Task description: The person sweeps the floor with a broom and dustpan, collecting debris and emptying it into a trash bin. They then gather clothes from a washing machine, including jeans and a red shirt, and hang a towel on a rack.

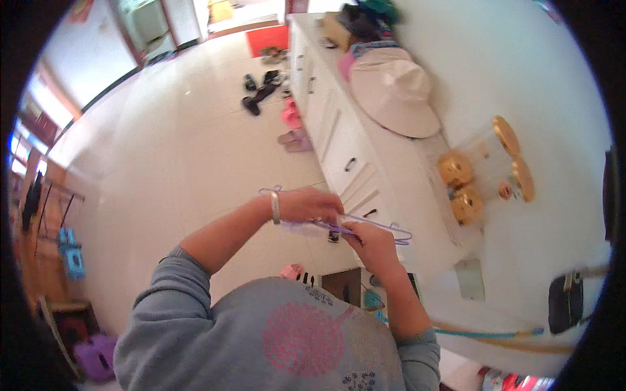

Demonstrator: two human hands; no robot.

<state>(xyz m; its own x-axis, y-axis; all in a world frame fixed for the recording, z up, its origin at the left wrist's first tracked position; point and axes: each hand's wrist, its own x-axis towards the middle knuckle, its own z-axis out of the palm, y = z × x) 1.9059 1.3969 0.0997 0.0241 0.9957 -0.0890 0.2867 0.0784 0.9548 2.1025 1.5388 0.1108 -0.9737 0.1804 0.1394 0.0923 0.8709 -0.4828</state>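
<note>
Purple clothes hangers (402, 236) are held flat in front of my body, above the floor beside a white cabinet. My right hand (374, 244) grips them, thumb on top, with one end sticking out past the knuckles. My left hand (310, 205), a light band at its wrist, lies over their other part with its fingers curled down close to my right thumb. A thin hanger end shows behind my left wrist. Blur and the left hand hide how many hangers there are.
The white cabinet (332, 127) runs along the wall at right, bearing a pale wide-brimmed hat (396, 93) and yellow-lidded containers (455, 168). Pink slippers (291, 115) and black shoes (264, 93) lie along its foot. A purple plastic stool (97, 357) stands at lower left.
</note>
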